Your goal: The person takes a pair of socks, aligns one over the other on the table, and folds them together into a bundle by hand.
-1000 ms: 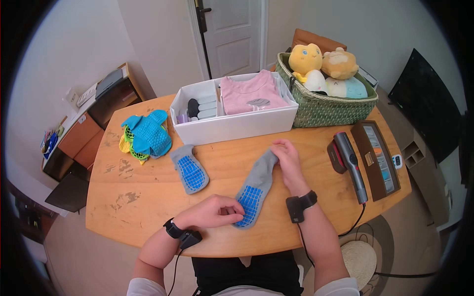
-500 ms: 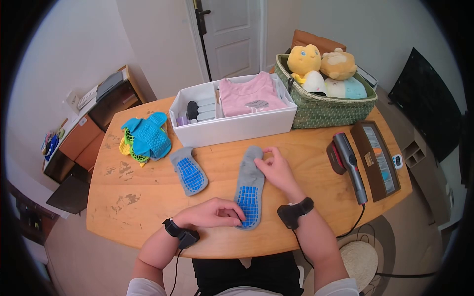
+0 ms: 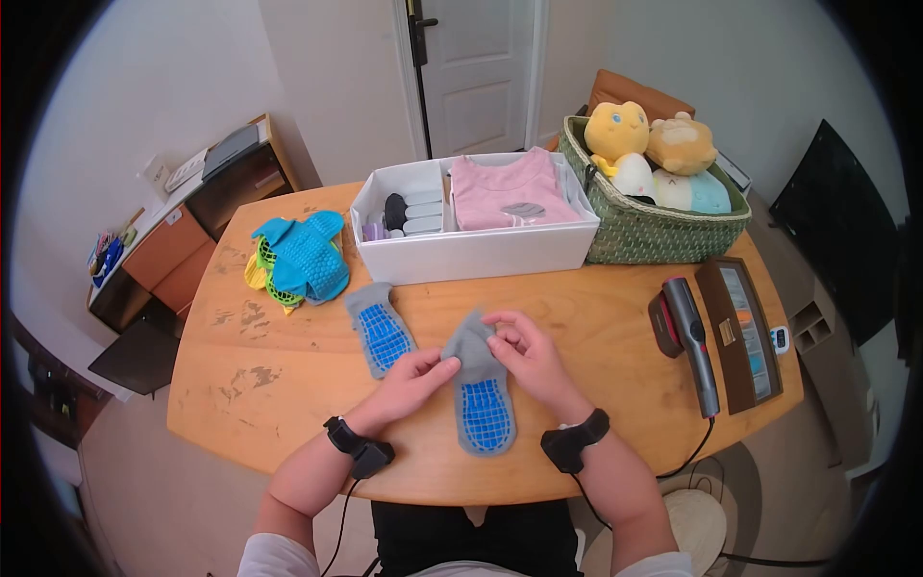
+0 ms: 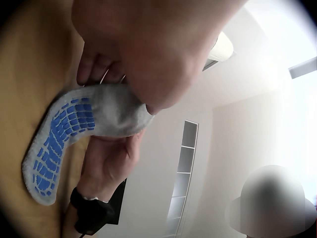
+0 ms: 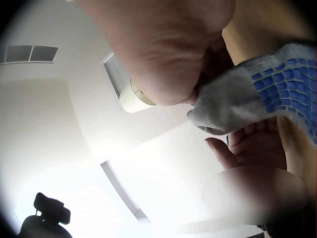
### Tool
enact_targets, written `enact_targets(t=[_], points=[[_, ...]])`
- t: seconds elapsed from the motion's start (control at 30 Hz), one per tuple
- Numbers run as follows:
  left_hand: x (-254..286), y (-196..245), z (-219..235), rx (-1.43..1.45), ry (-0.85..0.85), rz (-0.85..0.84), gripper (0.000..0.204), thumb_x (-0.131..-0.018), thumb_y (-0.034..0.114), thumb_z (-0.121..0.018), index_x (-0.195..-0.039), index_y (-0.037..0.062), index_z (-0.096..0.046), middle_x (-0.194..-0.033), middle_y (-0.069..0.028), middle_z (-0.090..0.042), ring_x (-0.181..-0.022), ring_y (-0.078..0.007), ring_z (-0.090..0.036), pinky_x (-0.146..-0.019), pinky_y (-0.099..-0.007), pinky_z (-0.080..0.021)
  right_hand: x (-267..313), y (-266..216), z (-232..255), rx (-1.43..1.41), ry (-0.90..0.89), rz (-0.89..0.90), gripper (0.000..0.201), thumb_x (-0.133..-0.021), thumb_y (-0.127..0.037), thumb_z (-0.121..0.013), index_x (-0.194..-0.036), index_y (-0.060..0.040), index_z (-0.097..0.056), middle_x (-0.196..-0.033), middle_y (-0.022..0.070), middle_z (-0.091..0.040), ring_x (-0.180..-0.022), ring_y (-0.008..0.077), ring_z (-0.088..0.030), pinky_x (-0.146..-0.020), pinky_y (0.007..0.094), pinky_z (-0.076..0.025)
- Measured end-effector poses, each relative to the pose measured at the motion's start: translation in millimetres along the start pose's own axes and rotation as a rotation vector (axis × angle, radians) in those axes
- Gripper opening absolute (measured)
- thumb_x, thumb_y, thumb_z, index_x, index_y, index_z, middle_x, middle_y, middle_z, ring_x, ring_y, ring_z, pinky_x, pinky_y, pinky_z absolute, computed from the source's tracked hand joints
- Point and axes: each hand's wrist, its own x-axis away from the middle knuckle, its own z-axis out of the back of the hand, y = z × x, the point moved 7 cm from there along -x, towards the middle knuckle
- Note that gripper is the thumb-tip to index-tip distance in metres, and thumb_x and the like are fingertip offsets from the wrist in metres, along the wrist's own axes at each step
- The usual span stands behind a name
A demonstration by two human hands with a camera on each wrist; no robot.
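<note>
A grey sock with a blue grip-dot grid on its sole (image 3: 485,415) lies in front of me, toe toward my body. Its plain cuff end is raised and bunched between my hands. My right hand (image 3: 535,358) pinches the cuff from the right, fingers spread behind the thumb. From the left, my left hand (image 3: 409,385) holds the cuff's edge, thumb on the near side; in the left wrist view its fingers reach behind the fabric. A matching sock (image 3: 382,332) lies flat just beyond my left hand.
A white box (image 3: 471,258) holding a folded pink shirt (image 3: 514,197) and rolled items stands behind. Right of it is a green basket (image 3: 663,236) of plush toys. A handheld steamer-like appliance (image 3: 690,341) and a brown case (image 3: 735,337) lie right; blue and yellow cloths (image 3: 308,260) lie left.
My left hand has moved from the sock's toe up to its cuff. The right hand has come closer with the cuff, which is now lifted and bunched. The head view has shifted slightly.
</note>
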Motion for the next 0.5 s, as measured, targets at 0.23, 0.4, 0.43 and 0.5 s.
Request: enact_targets(t=[0.23,0.4,0.43,0.5], points=[[-0.3,-11.4,12.6,-0.016,0.074,-0.075,0.036,-0.111,0.03,-0.06,-0.109,-0.0027,-0.075,-0.088,0.0095,-0.062,-0.082,-0.0017,-0.047,-0.068,-0.0233,-0.039,0.7,0.2,14.0,-0.064,0.152,-0.047,0.026,-0.108,-0.01,-0.058,-0.134,-0.0022,-0.059,-0.101,0.0028,-0.07,-0.087,0.0068,-0.063,-0.078,0.0258,-0.052],[-0.6,-6.3,8.0,0.017,0.103,-0.072,0.035,-0.111,0.029,-0.059,-0.115,-0.0029,-0.074,-0.095,0.0068,-0.067,-0.088,-0.0023,-0.052,-0.074,-0.0233,-0.044,1.9,-13.6,0.0,-0.061,0.09,-0.027,0.029,-0.107,-0.01,-0.062,-0.135,-0.0017,-0.058,-0.104,0.0048,-0.071,-0.094,0.0093,-0.066,-0.084,0.0274,-0.054],[-0.3,-3.0,8.5,0.029,0.129,-0.082,0.035,-0.111,0.028,-0.059,-0.117,-0.003,-0.074,-0.099,0.0055,-0.069,-0.091,-0.0026,-0.054,-0.078,-0.0231,-0.046,3.1,-15.7,-4.6,-0.07,0.056,-0.037,0.031,-0.106,-0.009,-0.063,-0.135,-0.0012,-0.058,-0.106,0.0055,-0.072,-0.096,0.0098,-0.067,-0.086,0.0274,-0.054],[-0.1,-4.3,9.9,0.063,0.137,-0.077,0.036,-0.111,0.028,-0.058,-0.118,-0.0028,-0.074,-0.103,0.0038,-0.071,-0.095,-0.0036,-0.057,-0.083,-0.0241,-0.047,4.1,-14.0,-6.5,-0.079,0.022,-0.048,0.033,-0.105,-0.008,-0.065,-0.136,-0.0007,-0.058,-0.109,0.0062,-0.072,-0.099,0.0104,-0.067,-0.088,0.0274,-0.055]])
